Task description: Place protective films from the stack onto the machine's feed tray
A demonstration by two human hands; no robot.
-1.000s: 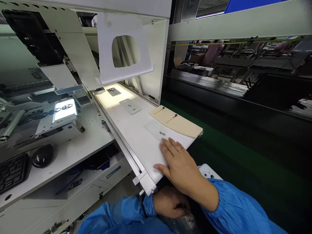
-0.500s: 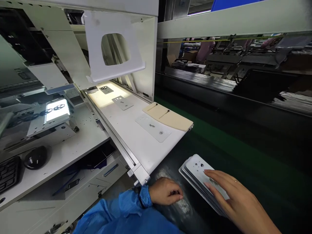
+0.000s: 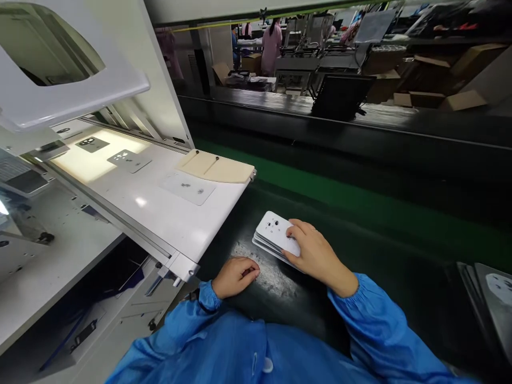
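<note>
Blue sleeves (image 3: 376, 314) on, clasps stacked thin white round-cornered plates (image 3: 282, 240) by opposite edges with right hand (image 3: 314, 253), on black worktop (image 3: 304, 304) right of the white conveyor (image 3: 160, 218); rests left hand (image 3: 234, 277) curled, empty. Could splay uneven lower plates by lifting loosely.

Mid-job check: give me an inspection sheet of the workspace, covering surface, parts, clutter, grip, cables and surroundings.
Surface: black worktop with a pale scuffed patch; white bed, partly lit.
Parts: panel stack, edges uneven; loose panels on the bed.
Clutter: cream board at the bed's edge; dark stack, cut off by the frame.
Grip: right hand on the panel stack, hold unclear; left hand loosely curled, nothing visible in it.
Cables: thin yellow line, possibly a cable.
Surroundings: person in pink, cardboard boxes.
</note>
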